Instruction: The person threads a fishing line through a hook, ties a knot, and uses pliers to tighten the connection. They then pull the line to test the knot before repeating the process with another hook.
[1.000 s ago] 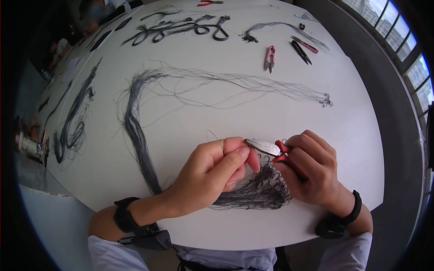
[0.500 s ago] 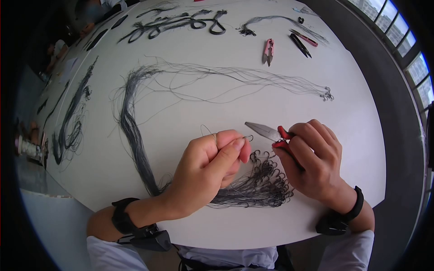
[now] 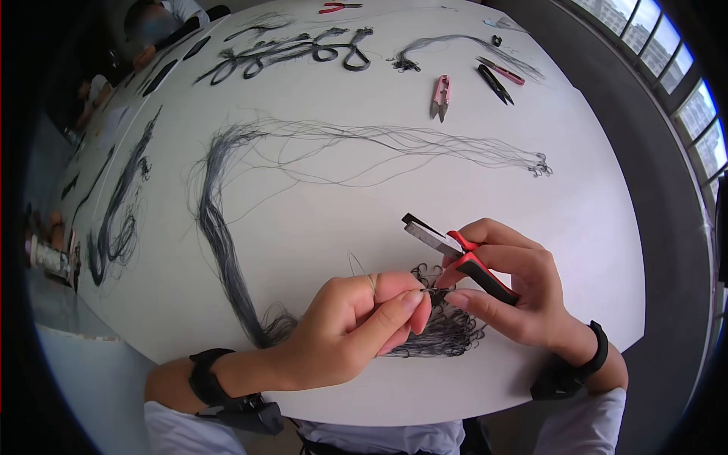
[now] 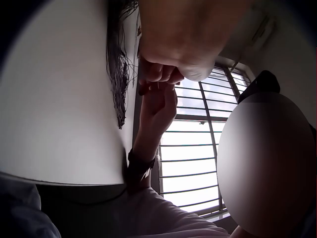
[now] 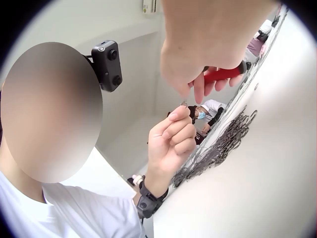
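In the head view my left hand (image 3: 345,326) pinches a small fishing hook (image 3: 433,290) between thumb and forefinger, a thin line looping up behind the knuckles. My right hand (image 3: 527,284) holds red-and-black pliers (image 3: 485,277) in its palm, their jaws pointing up and left, away from the hook. Its thumb and forefinger reach down to the hook's end, close to the left fingertips. Below both hands lies a pile of dark hooks on lines (image 3: 447,334), partly covered by them. The right wrist view shows the left hand (image 5: 171,139) raised beneath the red plier handle (image 5: 223,74).
A long bundle of dark lines (image 3: 216,220) bends across the white table (image 3: 326,227), with several hooks (image 3: 541,165) at its far end. Pink snips (image 3: 441,98), black snips (image 3: 495,85) and more line bundles (image 3: 326,53) lie farther back. Another person (image 3: 163,26) sits far left.
The pliers first had their tip at the hook, then drew back, and now tilt upward in the right palm. Both hands came lower, and the right thumb and forefinger moved to the hook.
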The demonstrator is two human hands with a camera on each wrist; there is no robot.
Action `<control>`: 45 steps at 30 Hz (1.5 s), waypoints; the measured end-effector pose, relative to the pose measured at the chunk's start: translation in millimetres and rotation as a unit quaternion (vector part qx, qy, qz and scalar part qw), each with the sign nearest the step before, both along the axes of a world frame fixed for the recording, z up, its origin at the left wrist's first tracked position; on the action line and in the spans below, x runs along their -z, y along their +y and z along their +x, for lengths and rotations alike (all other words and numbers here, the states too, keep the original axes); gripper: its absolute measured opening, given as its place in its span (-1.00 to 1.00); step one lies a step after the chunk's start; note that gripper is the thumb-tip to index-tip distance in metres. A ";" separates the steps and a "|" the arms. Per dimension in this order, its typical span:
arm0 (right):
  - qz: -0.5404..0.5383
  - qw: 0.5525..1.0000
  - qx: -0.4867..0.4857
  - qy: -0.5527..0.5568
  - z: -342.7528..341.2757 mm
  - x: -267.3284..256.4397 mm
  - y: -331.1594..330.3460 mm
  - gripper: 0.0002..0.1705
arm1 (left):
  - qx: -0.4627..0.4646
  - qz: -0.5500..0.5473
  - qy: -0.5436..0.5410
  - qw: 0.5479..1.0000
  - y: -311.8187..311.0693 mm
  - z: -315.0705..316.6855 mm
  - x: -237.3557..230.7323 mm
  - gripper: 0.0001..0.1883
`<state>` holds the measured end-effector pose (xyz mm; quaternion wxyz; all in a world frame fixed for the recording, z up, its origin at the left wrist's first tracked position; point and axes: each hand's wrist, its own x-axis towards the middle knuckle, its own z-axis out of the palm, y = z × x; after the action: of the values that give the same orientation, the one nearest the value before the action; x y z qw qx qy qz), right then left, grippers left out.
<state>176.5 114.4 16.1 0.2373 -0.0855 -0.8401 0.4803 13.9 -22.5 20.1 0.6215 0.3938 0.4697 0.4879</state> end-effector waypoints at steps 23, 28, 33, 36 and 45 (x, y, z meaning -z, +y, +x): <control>0.294 0.952 0.005 0.087 -2.9 -11.6 -2.1 -0.73 | 0.042 -0.022 0.019 0.999 -4.5 -2.4 8.5 -0.79; 0.351 0.929 0.077 0.087 -0.2 -12.4 -0.2 -0.74 | -0.053 0.022 -0.026 0.998 -1.9 -11.2 6.7 -0.76; 0.369 0.922 0.102 0.061 0.4 -7.8 -5.0 -0.78 | -0.109 0.045 -0.011 0.993 -4.1 -10.4 3.5 -0.76; 0.364 0.924 0.103 0.062 1.1 -6.7 -6.6 -0.78 | -0.108 0.081 0.060 0.989 -5.4 -11.2 3.1 -0.75; 0.378 0.917 0.107 0.072 1.7 -6.5 -9.1 -0.77 | -0.099 0.140 0.201 0.964 -7.3 -11.8 1.7 -0.72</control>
<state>178.1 105.3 22.6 0.3618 -0.0437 -0.9255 0.1034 2.1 -29.7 18.5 0.4015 0.5180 0.5491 0.5186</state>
